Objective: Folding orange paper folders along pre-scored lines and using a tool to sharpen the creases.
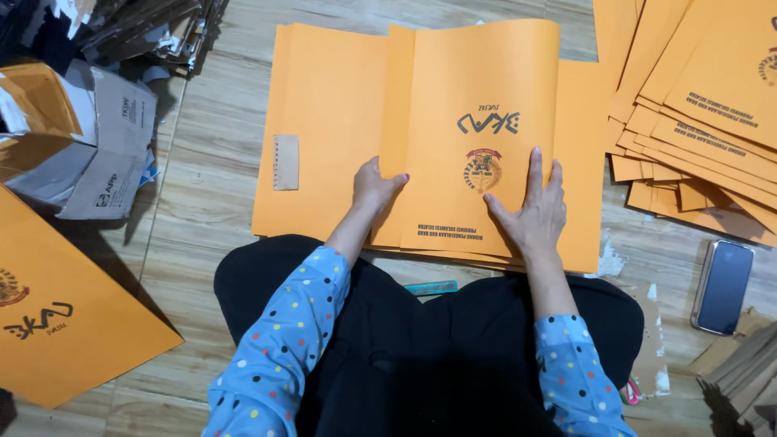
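A stack of orange printed paper sheets (332,121) lies on the wooden floor in front of me. The top sheet (477,89) is folded over into a narrower panel with a dark logo and a round emblem on it. My left hand (372,188) grips the folded sheet's left edge near its lower corner, thumb on top. My right hand (536,212) lies flat on the sheet with fingers spread, pressing just right of the emblem. A small wooden ruler (286,162) rests on the open part of the stack, left of my left hand.
A fanned pile of folded orange sheets (696,105) lies at the right. A black phone (723,286) sits on the floor at the lower right. Cardboard boxes (89,137) crowd the upper left, and another orange sheet (57,316) lies at the lower left. A teal strip (430,287) sits by my lap.
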